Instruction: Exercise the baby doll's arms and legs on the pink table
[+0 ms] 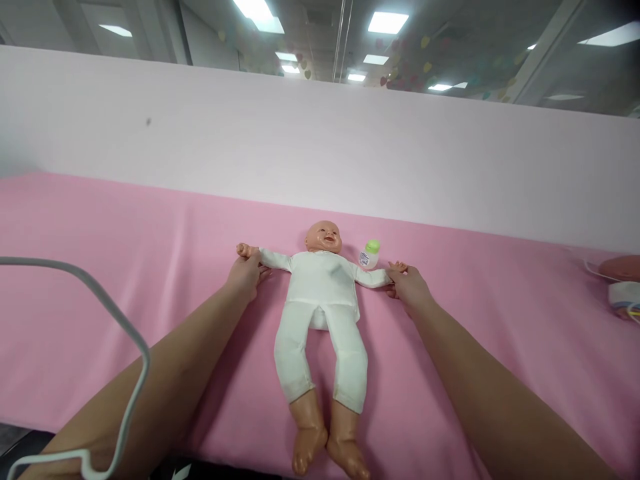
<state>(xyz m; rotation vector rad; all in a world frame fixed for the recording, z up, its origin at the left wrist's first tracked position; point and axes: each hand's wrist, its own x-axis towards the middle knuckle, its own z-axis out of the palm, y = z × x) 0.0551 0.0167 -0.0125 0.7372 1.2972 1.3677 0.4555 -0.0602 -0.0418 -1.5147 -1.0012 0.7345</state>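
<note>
While doll (323, 293) lies face-up | left hand (245, 275) grip unclear | right hand (409, 285) pinches sleeve | far-right object cut off

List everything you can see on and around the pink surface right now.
baby doll: one, white suit, lying face up mid-surface, arms spread
small bottle: one, white with green cap, beside the doll's head
pink cover: one, over the surface
white wall panel: one, behind
grey cable: one, near left
bundle: partly seen, right edge
left hand: at one doll wrist
right hand: at the other doll wrist
</note>
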